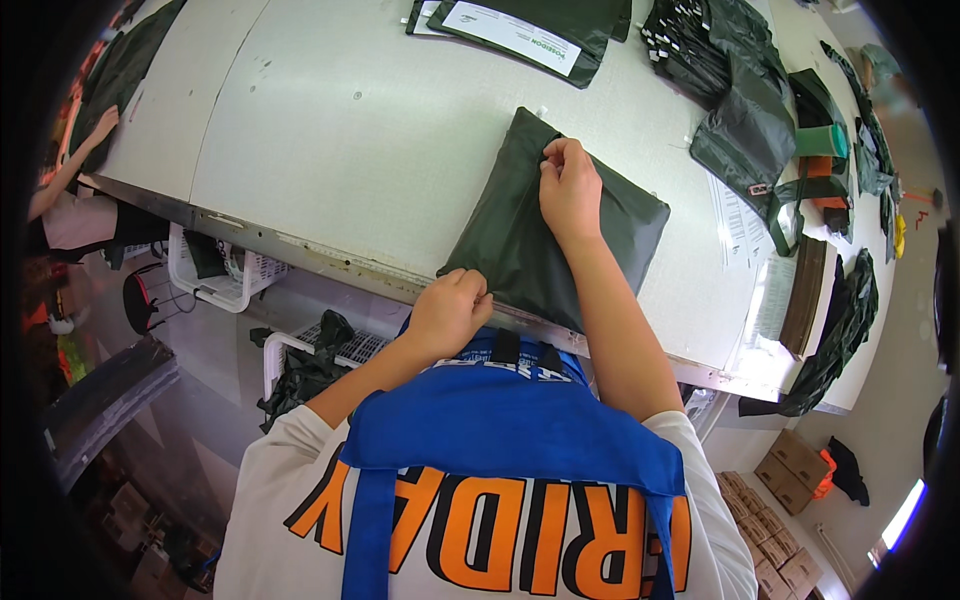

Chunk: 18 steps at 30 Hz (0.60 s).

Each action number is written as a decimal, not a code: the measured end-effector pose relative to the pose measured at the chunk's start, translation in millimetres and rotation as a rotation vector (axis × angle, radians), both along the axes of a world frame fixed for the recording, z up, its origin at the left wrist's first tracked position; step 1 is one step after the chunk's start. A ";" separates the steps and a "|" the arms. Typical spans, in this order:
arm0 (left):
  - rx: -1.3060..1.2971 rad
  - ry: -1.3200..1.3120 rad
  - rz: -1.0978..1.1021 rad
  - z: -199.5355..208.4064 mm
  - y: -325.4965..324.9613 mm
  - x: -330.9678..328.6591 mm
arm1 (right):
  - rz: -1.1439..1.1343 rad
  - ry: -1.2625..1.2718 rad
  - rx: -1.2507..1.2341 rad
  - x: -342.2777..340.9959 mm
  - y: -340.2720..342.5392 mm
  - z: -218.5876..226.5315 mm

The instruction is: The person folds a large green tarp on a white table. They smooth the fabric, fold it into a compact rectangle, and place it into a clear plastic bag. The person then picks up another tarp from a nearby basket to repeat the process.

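Note:
A dark green flat square piece of smooth coated fabric [625,210], apparently a folded sheet or bag, lies on the white table at its near edge, turned at a slant. My right hand [572,190] is closed on it near its far side, thumb and fingers pinched together on a raised fold. Down at the near left corner, my left hand [455,305] is closed with its fingertips gripping the fabric's edge. A ridge in the fabric runs between the two hands. What lies inside or under it is hidden.
Dark green packs with a white label [515,38] lie at the far side. To the right are piled dark pieces [745,130], paper sheets [735,225] and a green roll [822,141]. White baskets [225,280] hang below the table edge. Another person's arm [75,165] reaches in at left.

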<state>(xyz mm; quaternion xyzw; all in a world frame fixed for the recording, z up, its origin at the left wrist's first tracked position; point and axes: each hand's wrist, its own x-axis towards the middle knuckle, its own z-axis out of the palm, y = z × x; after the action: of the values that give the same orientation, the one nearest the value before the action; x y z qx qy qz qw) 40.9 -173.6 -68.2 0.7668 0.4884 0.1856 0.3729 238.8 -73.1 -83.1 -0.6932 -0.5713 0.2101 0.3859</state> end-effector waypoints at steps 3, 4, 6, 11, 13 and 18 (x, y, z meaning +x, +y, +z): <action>-0.096 0.048 -0.018 -2.7 -5.4 -4.8 | 0.089 0.083 -0.143 4.6 -3.5 11.2; -0.099 0.045 -0.029 -4.5 -5.1 -6.9 | 0.104 0.070 -0.130 5.5 -5.4 10.8; -0.109 0.032 -0.057 -8.0 -6.8 -7.8 | 0.128 0.037 -0.111 9.4 -12.3 6.9; -0.211 0.057 -0.068 -13.7 -8.0 -7.6 | 0.122 0.040 -0.085 6.8 -12.3 0.8; -0.235 0.039 -0.074 -12.8 -4.5 -11.0 | 0.210 0.062 -0.100 25.5 -13.7 14.0; 0.021 -0.060 0.240 -3.8 50.9 1.0 | -0.591 -0.279 -0.290 162.2 -62.6 -33.2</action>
<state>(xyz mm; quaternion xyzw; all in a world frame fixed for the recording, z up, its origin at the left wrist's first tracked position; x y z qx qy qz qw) 41.9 -122.7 -72.0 0.7007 0.5634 0.2570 0.3544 401.0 -135.7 -116.3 -0.8982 -0.3573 0.0717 0.2458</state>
